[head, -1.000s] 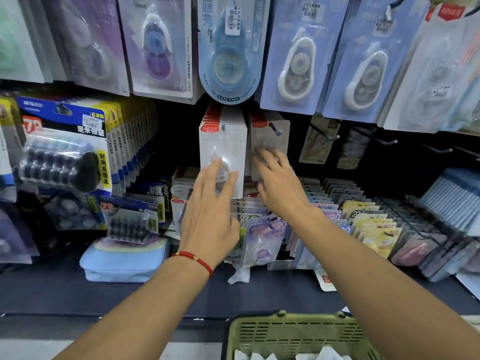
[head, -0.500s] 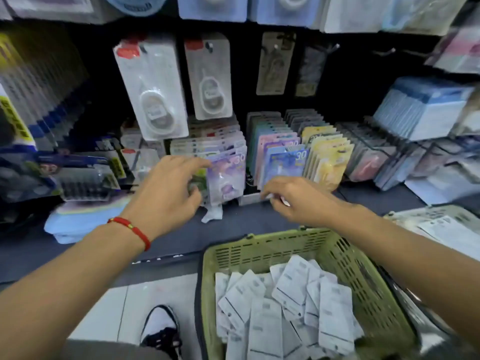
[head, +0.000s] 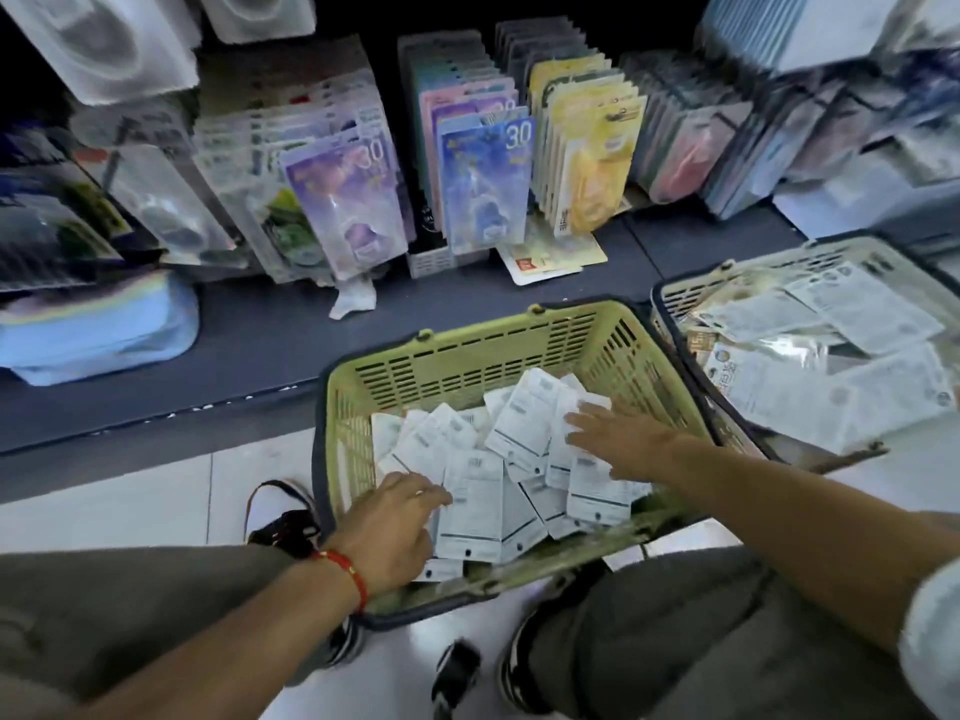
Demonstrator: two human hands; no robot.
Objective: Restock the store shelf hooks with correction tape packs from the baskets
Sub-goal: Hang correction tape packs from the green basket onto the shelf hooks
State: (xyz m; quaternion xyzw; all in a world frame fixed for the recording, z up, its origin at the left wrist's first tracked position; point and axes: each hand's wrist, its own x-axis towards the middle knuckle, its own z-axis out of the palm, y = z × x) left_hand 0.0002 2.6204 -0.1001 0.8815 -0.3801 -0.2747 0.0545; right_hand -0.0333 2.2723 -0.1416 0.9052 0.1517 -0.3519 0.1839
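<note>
Taking the green basket (head: 467,356) as my landmark and going left to right: my left hand (head: 387,532) is down in its near-left corner, fingers loosely curled on the white correction tape packs (head: 519,439) piled face-down inside, though I can't tell whether it has one pinched yet. My right hand (head: 618,439) lies toward the basket's right side, fingers spread flat on the heap, holding nothing; I judge it is sorting for a pack to lift. Right of the green basket sits a second basket (head: 680,293) with larger packets. Beyond the green basket, the shelf (head: 249,345) carries rows of upright packs. A second ago both hands were up at the hanging white packs on the hooks; half a second ago they were dropping past the shelf edge. Now they are in the basket for the next packs.
</note>
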